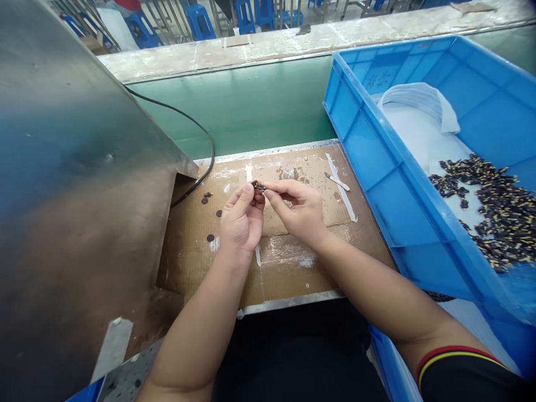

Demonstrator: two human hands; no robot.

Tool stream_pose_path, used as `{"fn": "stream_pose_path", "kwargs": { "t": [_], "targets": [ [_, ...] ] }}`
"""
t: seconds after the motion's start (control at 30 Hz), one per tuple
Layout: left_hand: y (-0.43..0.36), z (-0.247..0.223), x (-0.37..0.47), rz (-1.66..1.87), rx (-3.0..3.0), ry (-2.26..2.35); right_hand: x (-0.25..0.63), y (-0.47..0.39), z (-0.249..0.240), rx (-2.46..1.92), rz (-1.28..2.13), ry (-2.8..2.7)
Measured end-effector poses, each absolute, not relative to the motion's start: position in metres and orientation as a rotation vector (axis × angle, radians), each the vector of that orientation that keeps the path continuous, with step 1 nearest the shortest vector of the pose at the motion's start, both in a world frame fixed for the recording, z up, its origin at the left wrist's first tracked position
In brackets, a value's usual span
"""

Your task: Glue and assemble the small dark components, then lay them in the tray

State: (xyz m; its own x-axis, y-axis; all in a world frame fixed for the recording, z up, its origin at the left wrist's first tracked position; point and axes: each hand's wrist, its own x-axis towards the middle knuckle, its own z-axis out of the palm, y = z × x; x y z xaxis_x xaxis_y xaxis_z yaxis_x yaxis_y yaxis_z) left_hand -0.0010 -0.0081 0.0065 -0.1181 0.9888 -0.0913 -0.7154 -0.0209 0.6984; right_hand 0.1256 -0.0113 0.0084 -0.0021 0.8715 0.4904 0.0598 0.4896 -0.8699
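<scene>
Above the cardboard work surface, my left hand pinches a small black part with a yellowish bit between thumb and fingers. Thumb and forefinger of my right hand close on the right end of the same part, so both hands meet there. Fingertips hide much of it, and its exact kind is too small to make out. To the left lie several small black discs and a black piece with a yellow tip. A craft knife with a pale handle rests to the right.
On the right stands a large blue crate with white foam sheet and a heap of black-and-yellow parts. A metal cabinet borders the left. A black cable crosses the green belt behind. White tape strips mark the cardboard.
</scene>
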Motion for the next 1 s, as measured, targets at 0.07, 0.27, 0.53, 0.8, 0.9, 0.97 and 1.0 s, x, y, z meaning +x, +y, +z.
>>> {"fn": "stream_pose_path", "kwargs": {
  "t": [0.07, 0.27, 0.53, 0.8, 0.9, 0.97, 1.0],
  "targets": [
    [-0.009, 0.008, -0.001, 1.566, 0.518, 0.709, 0.128, -0.011, 0.01, -0.872, 0.695, -1.504],
    [-0.01, 0.008, -0.001, 1.562, 0.554, 0.728, 0.132, -0.011, 0.015, -0.875, 0.639, -1.574],
    [-0.013, 0.003, 0.004, 1.708, 0.798, 0.814, 0.133, -0.013, 0.016, -0.891, 0.551, -1.626],
    [-0.015, -0.002, 0.006, 1.714, 0.959, 0.919, 0.135, -0.011, 0.016, -0.922, 0.47, -1.631],
    [-0.017, 0.0, 0.009, 1.68, 0.891, 0.901, 0.136, -0.007, 0.013, -0.97, 0.502, -1.613],
    [-0.018, 0.001, 0.01, 1.647, 0.821, 0.894, 0.137, -0.006, 0.012, -1.002, 0.538, -1.599],
    [-0.018, 0.002, 0.01, 1.626, 0.784, 0.884, 0.137, -0.006, 0.012, -1.005, 0.547, -1.593]
  ]
}}
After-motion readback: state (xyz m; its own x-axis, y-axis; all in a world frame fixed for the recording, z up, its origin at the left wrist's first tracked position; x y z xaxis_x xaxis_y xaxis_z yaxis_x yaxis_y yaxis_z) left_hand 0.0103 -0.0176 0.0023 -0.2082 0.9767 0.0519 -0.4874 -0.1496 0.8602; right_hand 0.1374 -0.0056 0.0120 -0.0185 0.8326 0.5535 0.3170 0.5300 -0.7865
